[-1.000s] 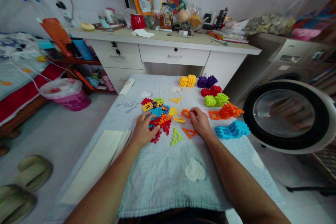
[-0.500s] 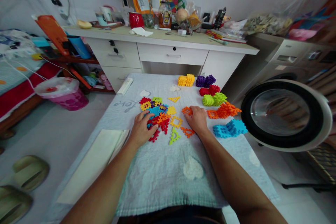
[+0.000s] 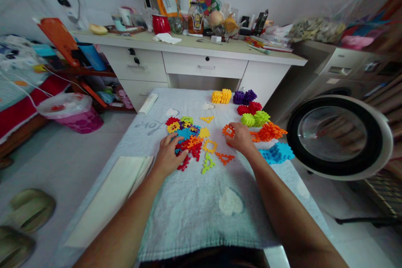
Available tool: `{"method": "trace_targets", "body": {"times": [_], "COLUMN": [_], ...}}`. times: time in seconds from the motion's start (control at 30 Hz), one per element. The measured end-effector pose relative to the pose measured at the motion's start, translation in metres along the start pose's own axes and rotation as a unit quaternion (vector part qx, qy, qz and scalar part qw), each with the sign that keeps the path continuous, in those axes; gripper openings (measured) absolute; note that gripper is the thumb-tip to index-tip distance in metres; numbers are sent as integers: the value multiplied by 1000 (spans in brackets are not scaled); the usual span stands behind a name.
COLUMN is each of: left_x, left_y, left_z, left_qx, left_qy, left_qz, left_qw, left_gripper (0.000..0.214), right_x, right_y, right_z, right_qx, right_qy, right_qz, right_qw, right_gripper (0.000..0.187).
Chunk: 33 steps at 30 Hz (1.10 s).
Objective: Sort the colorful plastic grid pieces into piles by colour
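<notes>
- My right hand (image 3: 241, 137) is grasping an orange square piece (image 3: 228, 130) at its near right side, over the middle of the surface (image 3: 188, 209).
- My left hand (image 3: 169, 155) is lying with spread fingers on the mixed pile (image 3: 190, 136); I cannot tell whether it is gripping a piece.
- Between the hands, a yellow square frame (image 3: 210, 146), a green triangle (image 3: 207, 163) and an orange triangle (image 3: 224, 158) are lying apart.
- Toward the near edge, I am seeing a stretch of cloth bearing a white heart print (image 3: 230, 201).
- Toward the right edge, the orange stack (image 3: 271, 132) and blue stack (image 3: 278, 153) are standing just beside my right forearm, narrowing the room there.
- Along the left edge, a folded white sheet (image 3: 106, 201) is running beside my left forearm.
- A white box (image 3: 148, 104) is occupying the far left corner.
- Beyond the far edge, a white drawer unit (image 3: 205, 65) is standing; a washing machine's round door (image 3: 333, 134) is hanging near the right edge.
- A pink bin (image 3: 83, 119) is sitting on the floor at left.
</notes>
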<state>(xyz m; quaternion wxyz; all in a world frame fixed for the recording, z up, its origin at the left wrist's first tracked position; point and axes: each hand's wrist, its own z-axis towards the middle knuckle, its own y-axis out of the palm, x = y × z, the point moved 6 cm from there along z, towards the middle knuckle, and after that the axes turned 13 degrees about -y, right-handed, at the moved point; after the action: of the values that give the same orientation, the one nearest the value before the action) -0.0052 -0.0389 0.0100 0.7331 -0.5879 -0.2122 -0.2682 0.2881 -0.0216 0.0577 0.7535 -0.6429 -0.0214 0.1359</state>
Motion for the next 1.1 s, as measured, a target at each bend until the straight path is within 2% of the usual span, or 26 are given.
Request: {"method": "trace_targets", "body": {"times": [0.1,0.2,0.33,0.47,0.63,0.83,0.93,1.1], "left_x": [-1,-1,-1,0,1,3,4,3], "left_y": [1,2,3,2,1,-1,-2,-3], "left_z": [0,0,0,0,0,0,0,0], "left_qx": [0,-1,-7,-8,-7,-4,-5,7], "left_qy": [4,5,5,5,5,3,2,11], "left_qz": [1,3,8,12,10,1,3,5], "left_qw": [1000,1000,1000,1000,1000,1000,1000,1000], "left_gripper": [40,41,41,41,41,41,41,40], "right_x": [24,50,68,71,68,58,40,-6], "right_y": [-22,-33,-32,-28,-27,-35,-32,-10], "right_z": [-3,-10,-18,-22,-25,-26,-26,-31], "right_qx": [-29,-94,-161,-170,-162,-108,-102,-109], "right_qy": [-32,-35,-43,-48,-43,-20,-33,-97], "right_qz": [-21,-72,-139,-185,-180,-128,-99,-12], "right_qw": [999,992,976,967,969,986,989,989], "right_gripper": [57,59,47,38,35,37,39,36]}}
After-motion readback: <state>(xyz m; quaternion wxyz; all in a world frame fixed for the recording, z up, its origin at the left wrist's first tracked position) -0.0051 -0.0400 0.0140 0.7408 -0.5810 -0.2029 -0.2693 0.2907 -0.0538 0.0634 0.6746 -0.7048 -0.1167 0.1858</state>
